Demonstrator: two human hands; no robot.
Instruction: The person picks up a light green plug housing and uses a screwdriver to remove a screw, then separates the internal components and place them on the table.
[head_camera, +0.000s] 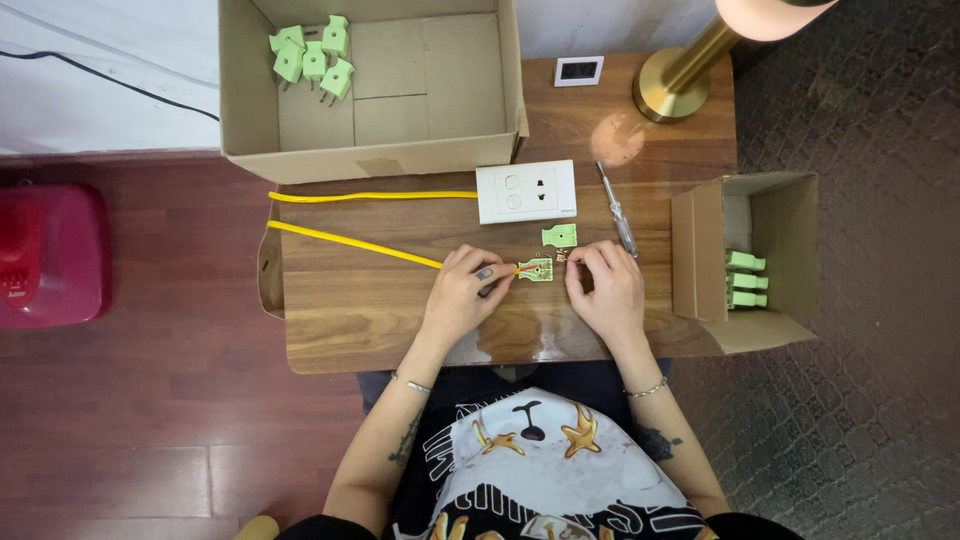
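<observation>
Seen from above, a seated person's two bare hands rest close together near the middle of a wooden table (340, 330). The left hand (462, 292) pinches the end of a yellow cable (350, 240), its fingers curled around the cable where it meets an opened green plug half (535, 269) lying flat on the wood. The right hand (605, 285) sits just beside the plug half on the other side, fingertips bent down over some tiny parts next to it; whether it grips anything is too small to tell. Just beyond the plug half lies a second green plug cover (559, 236), apart from both hands. The cable runs away to the left, loops at the table edge and comes back to a white wall socket plate (526, 191) lying farther up the table. A screwdriver (617, 208) lies to the right of the socket plate, near the right hand. At the right edge a small cardboard box (770, 215) lies on its side with green plugs (746, 279) inside. At the far edge a large open cardboard box (430, 90) holds a handful of finished green plugs (312, 58) in its left corner. Beyond stand a brass lamp base (672, 85) and a small white device (579, 70). A red object (50, 255) sits on the floor to the left.
</observation>
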